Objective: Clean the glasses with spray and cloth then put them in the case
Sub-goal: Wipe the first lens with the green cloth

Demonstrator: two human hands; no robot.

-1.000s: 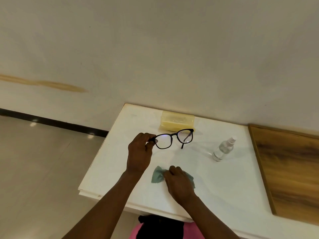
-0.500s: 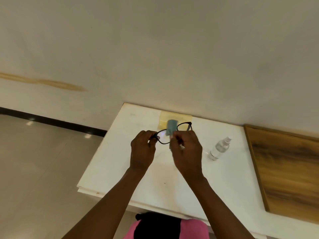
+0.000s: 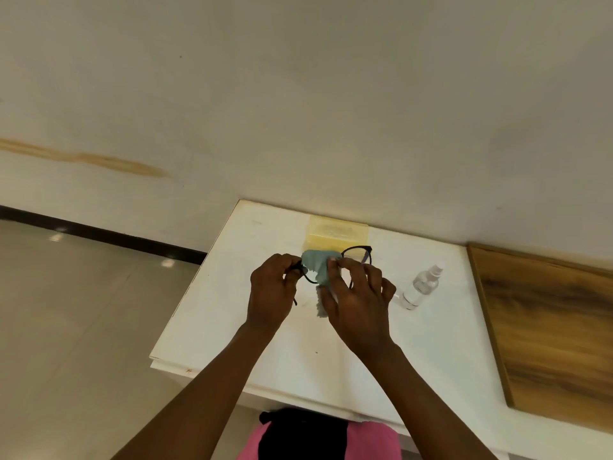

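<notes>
Cloth [image 3: 319,264] now draped over left lens; your right hand [image 3: 356,302] pinches it there, left hand [image 3: 271,293] grips glasses [image 3: 357,252] by temple. Wiping has begun.

We find bare worktop [image 3: 232,293] left of the case [image 3: 336,234] and toward its near edge, where hands could pass. The case sits against the wall [image 3: 331,111], which closes the far side. Right of the case the spray bottle [image 3: 419,287] stands in the way, with bare worktop between it and the wooden board [image 3: 547,327].
</notes>
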